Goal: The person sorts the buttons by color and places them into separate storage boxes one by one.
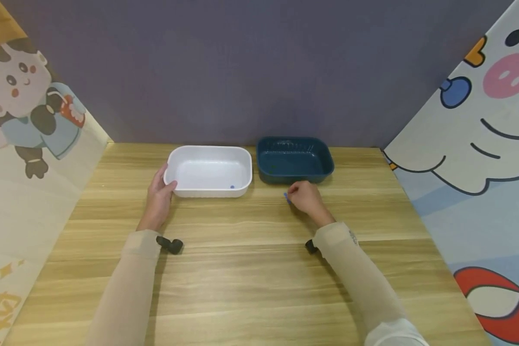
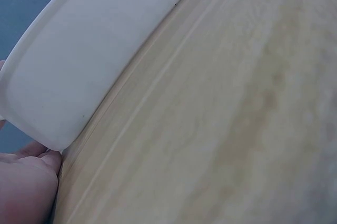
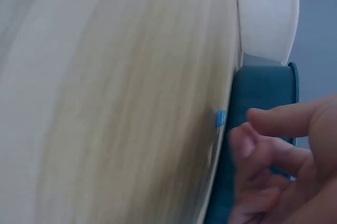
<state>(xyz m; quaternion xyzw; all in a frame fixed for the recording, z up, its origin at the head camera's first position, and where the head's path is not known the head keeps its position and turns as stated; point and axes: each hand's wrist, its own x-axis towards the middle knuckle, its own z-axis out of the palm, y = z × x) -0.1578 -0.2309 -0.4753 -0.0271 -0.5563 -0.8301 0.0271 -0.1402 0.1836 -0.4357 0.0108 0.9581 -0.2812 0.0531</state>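
My left hand [image 1: 157, 196] grips the left end of a white plastic basin [image 1: 207, 193], its thumb over the rim. The basin's outer wall [image 2: 79, 50] fills the upper left of the left wrist view. A small blue piece [image 1: 232, 187] lies inside it. My right hand [image 1: 305, 196] is just in front of a dark teal basin [image 1: 294, 179], thumb and forefinger bent toward each other. Beside their tips, a small bright-blue piece [image 3: 220, 118] lies on the table, apart from the fingers in the right wrist view. Nothing shows between those fingertips.
Both basins stand side by side at the back of the wood-grain table [image 1: 242, 278], close to a grey-purple panel [image 1: 242, 72]. Panels with cartoon prints rise at left and right. Each wrist carries a small black camera [image 1: 171, 245].
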